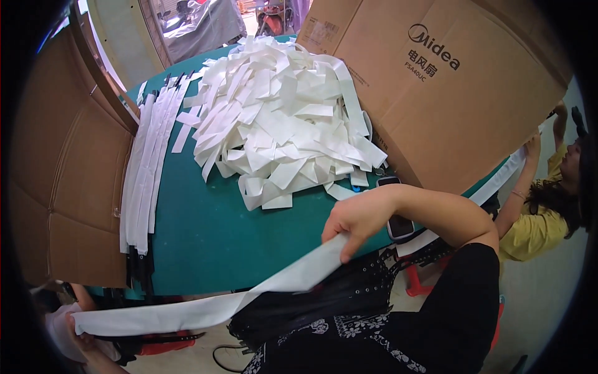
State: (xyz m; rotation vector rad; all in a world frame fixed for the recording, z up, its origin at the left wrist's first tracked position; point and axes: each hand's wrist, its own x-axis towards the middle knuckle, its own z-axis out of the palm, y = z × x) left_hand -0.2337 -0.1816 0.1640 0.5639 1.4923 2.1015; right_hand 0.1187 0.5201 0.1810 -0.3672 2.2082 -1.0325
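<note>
Stretching one white strip [162,319] before you between pinching left hand [76,329] and right hand [361,215], you seemingly have the wrapped row [149,168] done on the tabletop [193,249], with the white heap [280,118] and black straps [358,277] remaining.

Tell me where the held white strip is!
In the head view, the white strip spans lower left to lower middle, between left hand and right hand, along the near edge of the green table.

The right arm [445,215] bends sharply at the elbow, its wrist flexed so that the right hand [363,215] points downward, thumb and fingers pinched together. The left hand [77,330] sits far out to the left, its fingers gripping, with the left forearm [104,359] rising from the lower edge.
</note>
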